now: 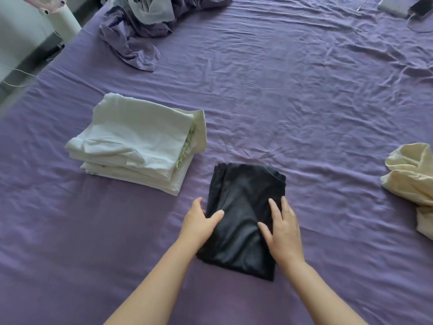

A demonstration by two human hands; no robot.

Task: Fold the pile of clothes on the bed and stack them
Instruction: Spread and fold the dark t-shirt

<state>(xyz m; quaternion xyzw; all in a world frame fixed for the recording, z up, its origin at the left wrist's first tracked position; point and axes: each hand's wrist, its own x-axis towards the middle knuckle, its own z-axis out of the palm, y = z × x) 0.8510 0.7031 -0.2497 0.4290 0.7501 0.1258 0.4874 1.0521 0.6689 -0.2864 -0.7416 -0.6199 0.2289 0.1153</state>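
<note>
A black garment (243,191), folded into a narrow rectangle, lies on the purple bed sheet (293,102) in front of me. My left hand (199,221) grips its left edge, thumb on top and fingers tucked at the side. My right hand (282,227) rests flat on its right half with fingers spread. To the left stands a stack of folded white clothes (133,141) with a pale green piece showing at its right edge. A crumpled cream garment (412,177) lies unfolded at the right edge of view.
A rumpled purple and grey bedding heap (145,26) sits at the far left of the bed. A phone with a cable and a grey case (407,7) lie at the far right corner. A white fan (58,12) stands beside the bed on the left.
</note>
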